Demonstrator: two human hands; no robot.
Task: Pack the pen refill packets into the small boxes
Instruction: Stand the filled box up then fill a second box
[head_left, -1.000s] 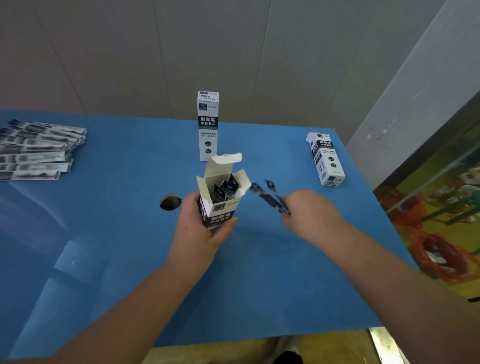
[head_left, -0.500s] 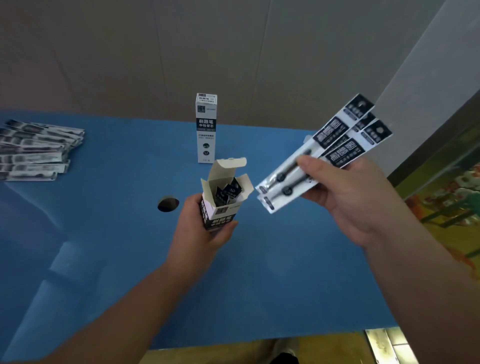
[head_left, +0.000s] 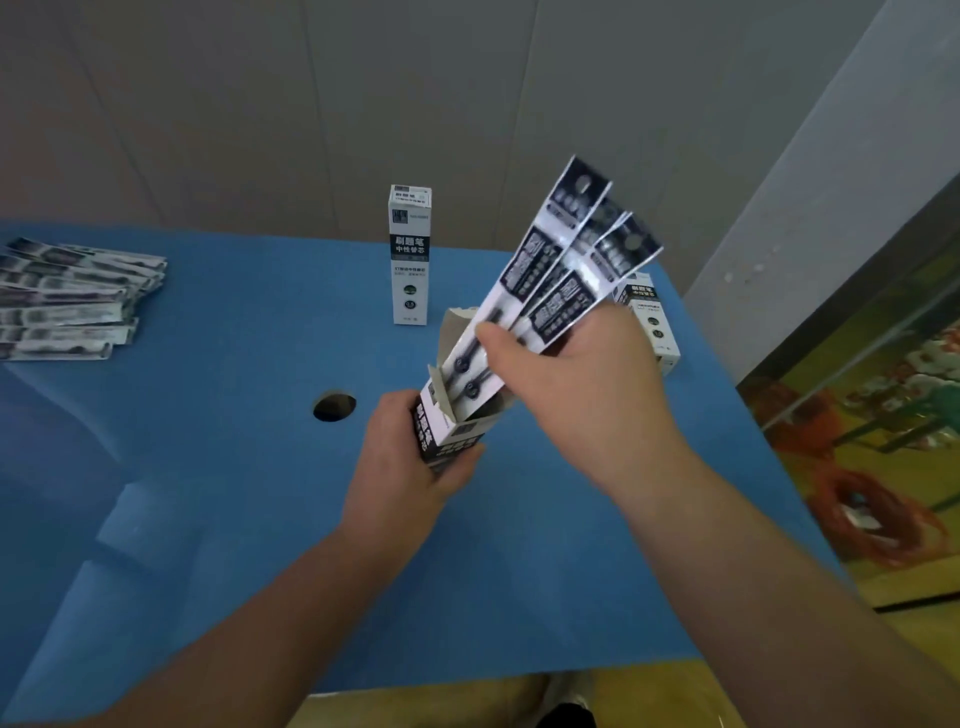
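Far out to the left of the left hand (head_left: 402, 470), a loose stack of refill packets (head_left: 67, 299) lies on the blue tabletop (head_left: 234, 467), print too blurred to read. Nearer that hand, just to its left, a round hole (head_left: 334, 407) in the tabletop. The left hand is wrapped around the open box (head_left: 448, 434), flaps up. Beyond it stands a closed upright box (head_left: 410, 254), white and black, reading 刷题笔 中性替芯. The right hand (head_left: 576, 384) pinches a fan of packets (head_left: 550, 283), lower ends dipping into the open box's mouth, tops splayed up and right. Behind that hand, a lying box (head_left: 652, 317), mostly hidden.
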